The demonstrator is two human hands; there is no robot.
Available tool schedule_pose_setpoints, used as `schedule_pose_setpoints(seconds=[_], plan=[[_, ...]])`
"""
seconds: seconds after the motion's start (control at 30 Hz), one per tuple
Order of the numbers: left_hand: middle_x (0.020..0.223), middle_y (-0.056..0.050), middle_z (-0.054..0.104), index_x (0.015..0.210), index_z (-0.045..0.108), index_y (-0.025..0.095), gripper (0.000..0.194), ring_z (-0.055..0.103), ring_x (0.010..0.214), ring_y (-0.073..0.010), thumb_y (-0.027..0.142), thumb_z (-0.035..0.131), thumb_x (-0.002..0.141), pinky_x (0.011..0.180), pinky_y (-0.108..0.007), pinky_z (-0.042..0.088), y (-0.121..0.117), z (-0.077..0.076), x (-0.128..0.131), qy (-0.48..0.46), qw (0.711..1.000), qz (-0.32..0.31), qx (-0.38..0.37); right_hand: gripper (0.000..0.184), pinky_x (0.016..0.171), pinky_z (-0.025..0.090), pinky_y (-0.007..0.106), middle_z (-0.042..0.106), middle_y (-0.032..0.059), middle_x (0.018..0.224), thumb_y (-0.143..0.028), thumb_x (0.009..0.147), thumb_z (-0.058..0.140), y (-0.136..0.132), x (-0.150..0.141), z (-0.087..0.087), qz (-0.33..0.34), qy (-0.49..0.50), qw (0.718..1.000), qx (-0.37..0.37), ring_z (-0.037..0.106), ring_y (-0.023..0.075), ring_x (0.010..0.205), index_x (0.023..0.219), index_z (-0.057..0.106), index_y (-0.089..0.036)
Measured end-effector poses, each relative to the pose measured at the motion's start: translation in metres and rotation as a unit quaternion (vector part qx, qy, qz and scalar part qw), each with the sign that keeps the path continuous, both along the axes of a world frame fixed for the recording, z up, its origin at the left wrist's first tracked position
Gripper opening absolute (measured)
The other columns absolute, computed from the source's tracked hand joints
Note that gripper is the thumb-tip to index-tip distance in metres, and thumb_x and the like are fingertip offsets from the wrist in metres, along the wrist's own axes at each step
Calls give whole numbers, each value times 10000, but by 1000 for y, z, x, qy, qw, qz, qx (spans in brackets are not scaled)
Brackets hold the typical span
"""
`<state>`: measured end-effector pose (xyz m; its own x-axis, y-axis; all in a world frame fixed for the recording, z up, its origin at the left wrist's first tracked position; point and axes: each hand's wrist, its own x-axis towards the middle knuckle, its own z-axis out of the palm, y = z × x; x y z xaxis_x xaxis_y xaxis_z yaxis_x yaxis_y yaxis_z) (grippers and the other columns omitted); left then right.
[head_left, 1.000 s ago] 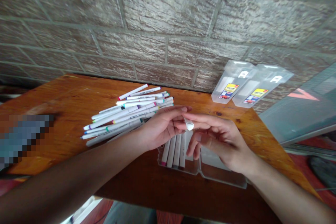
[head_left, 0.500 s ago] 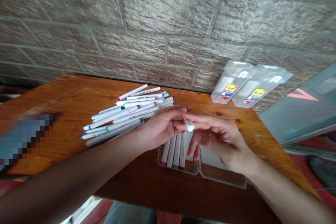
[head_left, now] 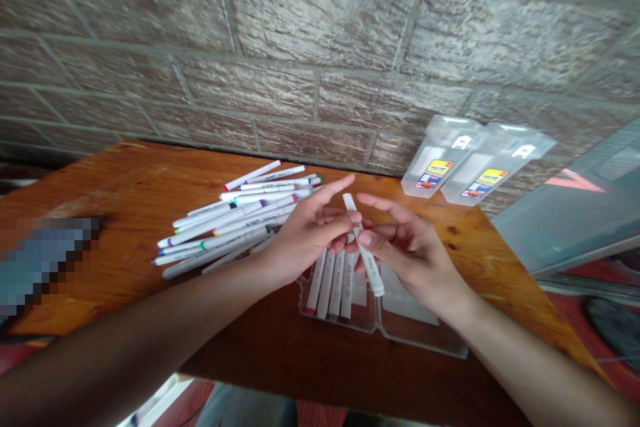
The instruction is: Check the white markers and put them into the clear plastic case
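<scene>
White marker, just turned so lettering shows, is pinched by left hand and right hand near desk's front edge.

1 slim white marker, faintly printed, held tilted, above open clear case

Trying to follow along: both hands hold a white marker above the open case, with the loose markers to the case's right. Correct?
Not quite: the head view shows the loose markers left of the open case. The left hand and right hand do hold a white marker above it.
</scene>
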<state>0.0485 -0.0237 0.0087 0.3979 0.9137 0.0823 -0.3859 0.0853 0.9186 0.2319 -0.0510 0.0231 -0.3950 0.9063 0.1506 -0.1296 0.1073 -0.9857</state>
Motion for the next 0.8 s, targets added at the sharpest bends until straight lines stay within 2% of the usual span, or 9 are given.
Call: schedule_pose_setpoints(seconds=[0.07,0.13,0.27,0.33,0.4,0.53,0.67,0.8], plan=[[737,32,685,1644,365,279,887,555,540,-82,312,825,887,516,-206,397,-2,0,0,27,999,5,39,677,647,627,318,812,63,901,-377,903,835,2,0,-2,3,-3,1000,2,792,235,833,1484,527,-215],[796,15,708,1635,349,263,879,567,546,-86,335,818,894,526,-213,427,-3,-1,0,44,996,27,72,720,634,609,303,801,45,874,-359,895,842,4,3,-4,4,-11,1000,4,770,209,775,1515,502,-222],[1046,-40,724,1457,512,255,626,634,649,-97,352,796,908,574,-215,479,-3,-4,-2,80,978,114,155,877,519,571,255,747,-16,858,-294,835,886,11,12,-1,-32,-10,999,-9,683,139,602,1586,435,-269],[1118,-56,714,1357,582,246,502,664,712,-113,351,789,912,580,-212,478,-1,-6,-4,109,967,132,188,914,514,593,270,718,-31,878,-272,812,896,14,16,1,-39,-2,999,-25,688,138,578,1595,424,-290],[1070,-53,713,1290,626,224,416,668,725,-125,362,770,925,565,-211,466,1,-7,-5,128,966,122,190,865,512,599,268,693,-39,872,-259,815,890,15,18,3,-35,-5,999,-25,679,129,561,1568,465,-286],[952,-31,685,1224,660,185,364,637,700,-120,347,769,918,589,-223,475,4,-8,-4,132,970,95,183,694,505,578,211,661,-42,836,-212,815,885,14,15,1,-19,-13,999,29,628,99,591,1442,591,-254],[951,-21,684,1142,650,192,345,622,682,-107,325,818,871,620,-228,489,1,-4,0,103,977,87,168,700,496,594,215,663,-29,924,-205,781,914,11,10,-4,-8,-4,1000,23,615,87,583,1400,596,-281],[919,-15,692,1030,618,192,302,655,755,-124,291,838,849,671,-226,506,-3,-3,2,78,981,85,158,696,486,585,211,706,10,1050,-216,768,929,9,7,-7,-2,-3,1000,8,632,81,574,1367,580,-281]])
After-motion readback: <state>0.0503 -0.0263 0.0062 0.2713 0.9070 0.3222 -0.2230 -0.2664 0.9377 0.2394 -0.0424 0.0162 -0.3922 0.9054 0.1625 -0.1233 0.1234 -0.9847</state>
